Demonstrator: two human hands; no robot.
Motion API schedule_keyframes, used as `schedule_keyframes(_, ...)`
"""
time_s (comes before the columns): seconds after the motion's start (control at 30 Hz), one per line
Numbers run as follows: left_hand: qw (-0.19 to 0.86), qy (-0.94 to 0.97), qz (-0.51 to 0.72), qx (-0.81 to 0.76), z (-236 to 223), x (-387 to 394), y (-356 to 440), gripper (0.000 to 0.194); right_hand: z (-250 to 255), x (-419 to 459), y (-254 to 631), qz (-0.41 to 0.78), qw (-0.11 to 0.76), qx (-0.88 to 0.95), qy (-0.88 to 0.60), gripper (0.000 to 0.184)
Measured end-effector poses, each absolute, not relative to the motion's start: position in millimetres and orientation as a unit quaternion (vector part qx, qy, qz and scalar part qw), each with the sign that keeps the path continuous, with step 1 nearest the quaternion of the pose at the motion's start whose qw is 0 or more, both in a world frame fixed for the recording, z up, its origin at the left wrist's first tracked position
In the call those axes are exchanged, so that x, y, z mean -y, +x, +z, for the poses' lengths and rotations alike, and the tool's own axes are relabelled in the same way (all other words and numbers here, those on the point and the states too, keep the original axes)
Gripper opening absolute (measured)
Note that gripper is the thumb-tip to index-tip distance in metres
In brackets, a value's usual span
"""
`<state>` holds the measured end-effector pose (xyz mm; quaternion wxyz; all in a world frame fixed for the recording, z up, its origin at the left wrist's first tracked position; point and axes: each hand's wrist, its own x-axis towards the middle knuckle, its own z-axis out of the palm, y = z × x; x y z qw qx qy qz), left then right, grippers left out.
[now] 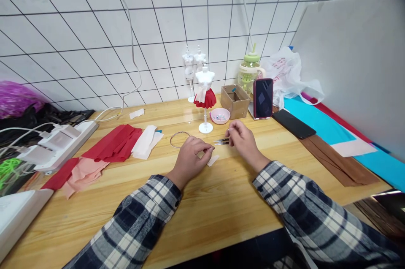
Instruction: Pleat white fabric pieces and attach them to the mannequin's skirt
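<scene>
My left hand (192,158) is over the middle of the table, its thumb and forefinger pinched together on something too small to make out. To its right my right hand (243,139) is also closed in a pinch; what it holds, if anything, is too small to name. Between them lies a pair of small dark-handled thread snips (221,141), partly near my right fingers. A small white fabric scrap (213,160) is beside my left fingertips. Behind my left hand rests a thin ring (176,134). Farther back stands a white mini dress form (205,79) wearing a red pleated skirt (206,99).
A pink bowl (220,115) of tiny shiny bits sits beside a cardboard box (234,102). A propped phone (263,98) and a black phone (294,123) are at right, near brown fabric (341,161). Red cloth (112,143) and a power strip (66,146) lie left.
</scene>
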<state>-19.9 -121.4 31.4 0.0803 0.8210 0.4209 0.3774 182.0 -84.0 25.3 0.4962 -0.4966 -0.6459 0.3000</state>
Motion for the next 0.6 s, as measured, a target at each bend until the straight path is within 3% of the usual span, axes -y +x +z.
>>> schedule_keyframes(0.17, 0.082, 0.821, 0.372, -0.425, 27, 114, -25, 0.016, 52, 53, 205, 0.161, 0.531, 0.650, -0.520, 0.022)
schedule_keyframes(0.37, 0.074, 0.814, 0.381, -0.432, 25, 108, -29, 0.016, 82, -12, 234, -0.053, 0.415, 0.681, -0.601, 0.022)
schedule_keyframes(0.6, 0.074, 0.820, 0.389, -0.414, 24, 110, -29, 0.015, 81, -48, 253, -0.072, 0.327, 0.722, -0.606, 0.034)
